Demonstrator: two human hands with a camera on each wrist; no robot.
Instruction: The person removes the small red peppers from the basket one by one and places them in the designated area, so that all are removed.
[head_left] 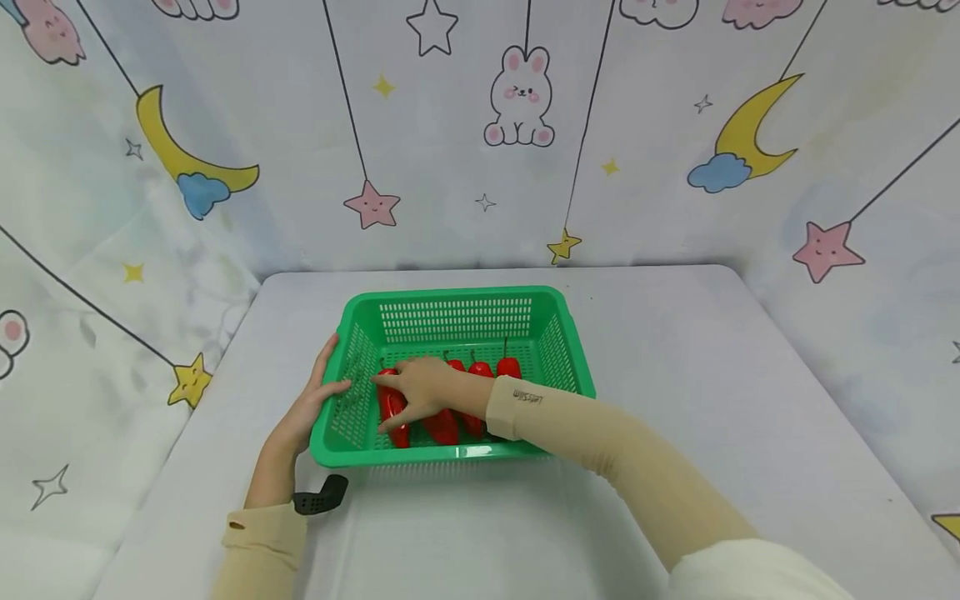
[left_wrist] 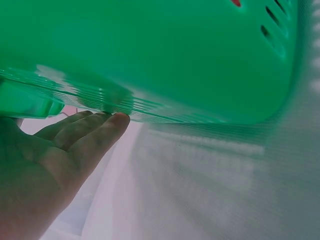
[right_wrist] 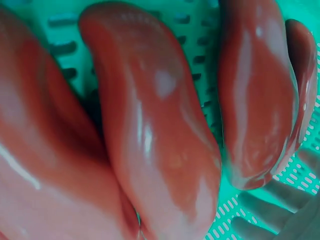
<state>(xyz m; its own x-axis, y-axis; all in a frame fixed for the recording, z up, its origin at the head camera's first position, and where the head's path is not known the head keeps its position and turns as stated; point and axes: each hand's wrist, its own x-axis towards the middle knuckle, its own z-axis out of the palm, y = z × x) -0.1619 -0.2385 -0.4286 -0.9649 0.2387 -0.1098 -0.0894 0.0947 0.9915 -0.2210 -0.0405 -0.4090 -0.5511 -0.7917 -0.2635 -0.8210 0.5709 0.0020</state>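
Observation:
A green plastic basket [head_left: 442,454] with slotted walls stands on the table, holding several red peppers with thin stems. My left hand [head_left: 303,408] holds its left side, thumb over the rim and fingers along the outer wall. In the left wrist view, those fingers [left_wrist: 95,137] lie fairly straight against the basket. Inside the basket, my right hand [head_left: 423,387] reaches over the leftmost red pepper [head_left: 392,408], thumb and forefinger spread apart. The right wrist view shows a near pepper [right_wrist: 155,120] close up and the fingertips [right_wrist: 265,210] beyond; the forearm hides part of the peppers.
The basket rests on a white-covered table [head_left: 712,367]. A cloth backdrop [head_left: 450,117] with printed moons, stars and a rabbit hangs behind and on both sides. A black wrist device [head_left: 322,496] sits at the left wrist.

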